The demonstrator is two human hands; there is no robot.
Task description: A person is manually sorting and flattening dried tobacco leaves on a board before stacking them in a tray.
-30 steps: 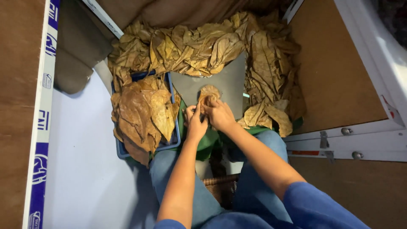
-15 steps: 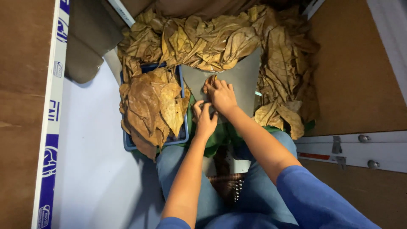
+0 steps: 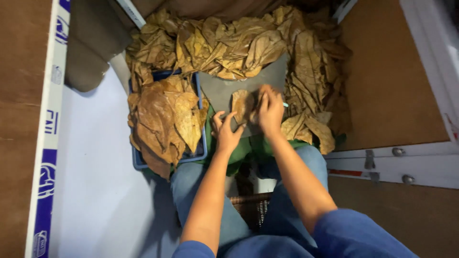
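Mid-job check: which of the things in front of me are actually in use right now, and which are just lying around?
In use:
- small dry leaf, under both hands
- left hand, right hand
- grey board it lies on

Lying about:
- heap of dry leaves around the board
- blue tray piled with leaves
- woven basket between the knees
- green cloth

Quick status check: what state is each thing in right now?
Left hand: open, fingers spread on the board's edge.
Right hand: pressing on the leaf.
Leaf: flat on the board.
Board: lying flat, ringed by leaves.
Tray: heaped with leaves.
Leaf pile: loose, crumpled.
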